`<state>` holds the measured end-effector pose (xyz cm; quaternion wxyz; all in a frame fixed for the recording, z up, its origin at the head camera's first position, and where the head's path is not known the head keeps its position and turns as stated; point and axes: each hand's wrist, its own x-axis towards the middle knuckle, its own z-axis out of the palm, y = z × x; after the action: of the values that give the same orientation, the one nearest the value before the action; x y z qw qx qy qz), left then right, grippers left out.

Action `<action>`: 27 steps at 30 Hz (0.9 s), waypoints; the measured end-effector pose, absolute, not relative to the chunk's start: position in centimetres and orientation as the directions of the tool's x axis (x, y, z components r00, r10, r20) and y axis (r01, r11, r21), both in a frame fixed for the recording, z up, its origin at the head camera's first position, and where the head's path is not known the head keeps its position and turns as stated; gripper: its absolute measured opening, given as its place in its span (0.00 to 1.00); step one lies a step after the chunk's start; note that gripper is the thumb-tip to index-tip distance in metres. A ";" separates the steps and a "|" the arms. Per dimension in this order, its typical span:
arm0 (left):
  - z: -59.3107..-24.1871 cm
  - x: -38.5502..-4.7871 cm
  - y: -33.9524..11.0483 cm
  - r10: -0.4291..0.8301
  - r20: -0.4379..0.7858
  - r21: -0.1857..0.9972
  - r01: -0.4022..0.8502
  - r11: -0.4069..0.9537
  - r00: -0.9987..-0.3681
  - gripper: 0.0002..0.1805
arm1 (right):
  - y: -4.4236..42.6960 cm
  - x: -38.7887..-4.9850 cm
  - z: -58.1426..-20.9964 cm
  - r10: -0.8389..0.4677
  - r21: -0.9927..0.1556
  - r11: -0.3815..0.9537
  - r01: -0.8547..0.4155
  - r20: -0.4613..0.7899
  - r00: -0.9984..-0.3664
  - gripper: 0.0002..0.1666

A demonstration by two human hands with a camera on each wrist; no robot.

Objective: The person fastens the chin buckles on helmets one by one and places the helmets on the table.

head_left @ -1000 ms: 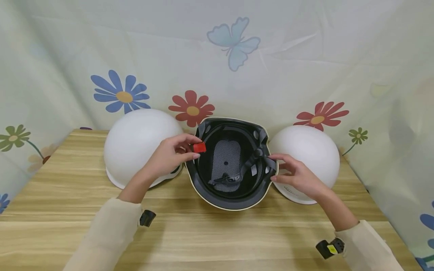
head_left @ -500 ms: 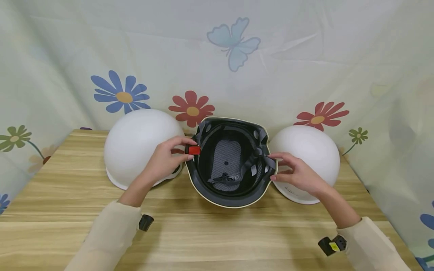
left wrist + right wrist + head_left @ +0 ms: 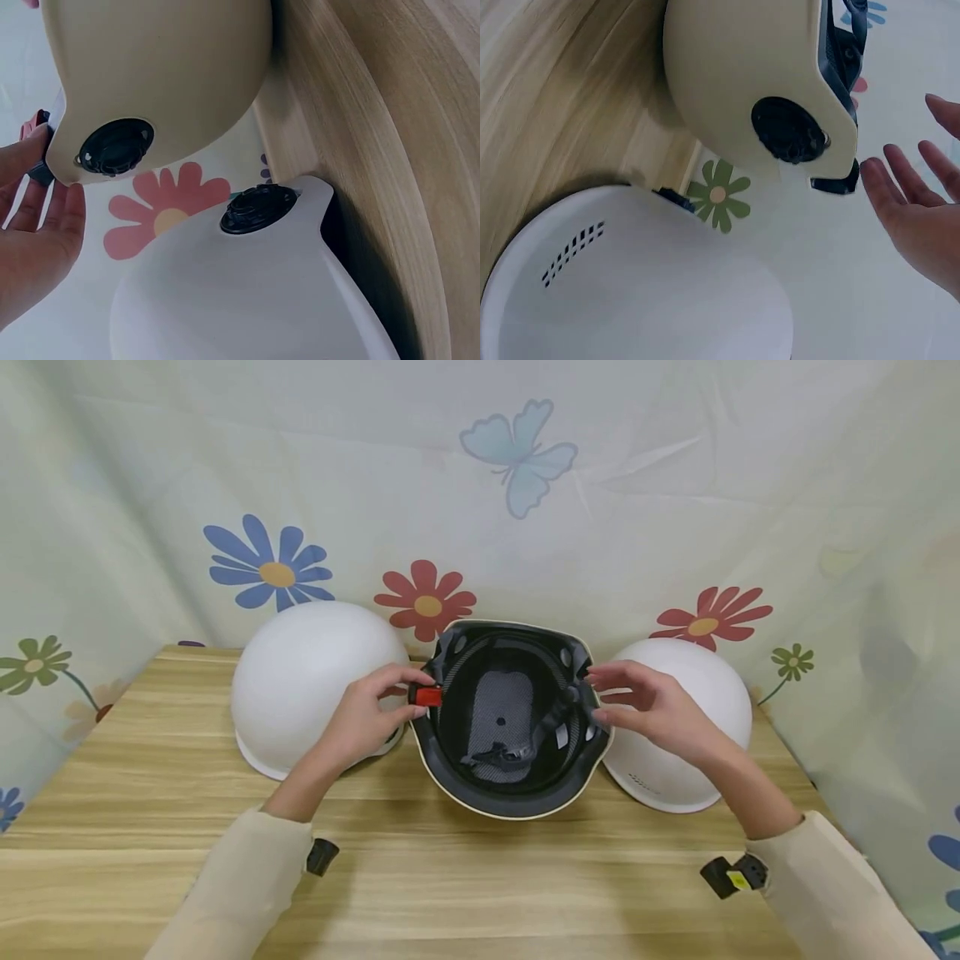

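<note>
A cream helmet (image 3: 513, 802) lies upside down on the table, its black padded inside facing up. At its left rim my left hand (image 3: 360, 714) pinches a red and black strap buckle (image 3: 428, 696) between thumb and fingers. A dark chin strap (image 3: 551, 725) with a clip lies across the lining. My right hand (image 3: 652, 706) is over the right rim with its fingers spread and nothing between them. In the right wrist view its fingertips are apart from the helmet's edge. A black round fitting (image 3: 789, 129) sits on the helmet's side.
One white helmet (image 3: 307, 685) rests dome up on the left, another white helmet (image 3: 682, 727) on the right, both close to the cream one. The wooden table (image 3: 487, 893) ends at a flowered cloth backdrop (image 3: 360, 468).
My left hand has drawn the red buckle left to the helmet's rim. My right hand has let go of the strap at the right rim and moved up slightly.
</note>
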<state>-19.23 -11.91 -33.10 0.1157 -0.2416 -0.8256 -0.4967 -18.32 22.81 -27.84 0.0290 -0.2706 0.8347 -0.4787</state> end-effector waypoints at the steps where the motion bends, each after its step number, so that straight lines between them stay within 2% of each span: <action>1: -33.2 -19.2 -11.9 0.286 0.435 0.763 0.518 0.387 -0.854 0.18 | 22.5 -18.3 -27.8 -0.498 -0.829 0.365 -0.423 0.210 -0.841 0.28; 8: -33.4 -18.9 -11.7 0.299 0.476 0.750 0.559 0.354 -0.827 0.17 | 20.4 -18.3 -28.3 -0.601 -0.877 0.235 -0.419 0.208 -0.772 0.28; 14: -33.5 -18.6 -11.6 0.296 0.460 0.759 0.544 0.357 -0.837 0.17 | 19.1 -18.5 -29.5 -0.655 -0.893 0.198 -0.403 0.185 -0.732 0.27; 17: -33.5 -18.5 -11.5 0.291 0.460 0.758 0.541 0.365 -0.839 0.16 | 18.7 -18.5 -30.4 -0.660 -0.889 0.218 -0.403 0.170 -0.732 0.26; 24: -33.6 -17.9 -11.0 0.310 0.491 0.741 0.577 0.343 -0.814 0.17 | 18.7 -18.5 -31.9 -0.620 -0.842 0.379 -0.384 0.077 -0.781 0.23; 27: -33.8 -17.7 -11.0 0.314 0.504 0.734 0.590 0.336 -0.805 0.16 | 18.7 -18.5 -32.3 -0.644 -0.835 0.391 -0.387 0.052 -0.763 0.22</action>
<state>-17.72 -11.00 -33.80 0.1372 -0.2808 -0.8058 -0.5030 -18.51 18.67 -32.29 0.1415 -0.3137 0.8217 -0.4542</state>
